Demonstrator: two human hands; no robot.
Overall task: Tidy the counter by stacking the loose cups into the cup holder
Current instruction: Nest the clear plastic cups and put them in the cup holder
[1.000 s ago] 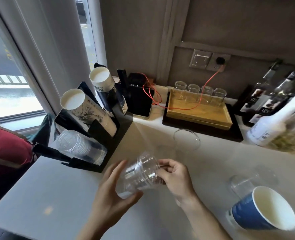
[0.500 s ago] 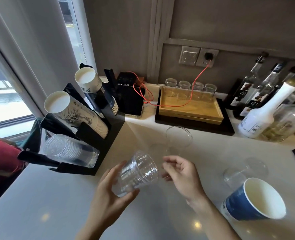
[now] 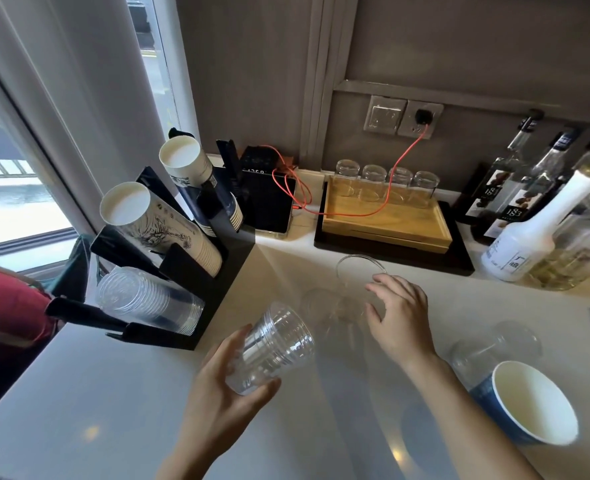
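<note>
Clear plastic cups (image 3: 272,348), nested into a short stack, are in the left hand (image 3: 224,407), which is closed around the stack's lower end and holds it tilted above the counter (image 3: 79,410), with the wide mouth pointing up and to the right. The right hand (image 3: 399,317) is open, fingers spread and curved, holding nothing; it hovers just over two more loose clear cups: one upright (image 3: 359,271) and one lying on its side (image 3: 324,310). The cup holder (image 3: 196,271), a black rack, stands to the left near the window. Its lowest slot has a stack of clear cups (image 3: 148,303), and the slots above have paper cups (image 3: 155,223). Near the right edge another clear cup (image 3: 494,344) lies on its side, just beside a blue paper cup (image 3: 525,403). Behind are a wooden tray (image 3: 383,220) with glasses and several bottles (image 3: 528,216).
</note>
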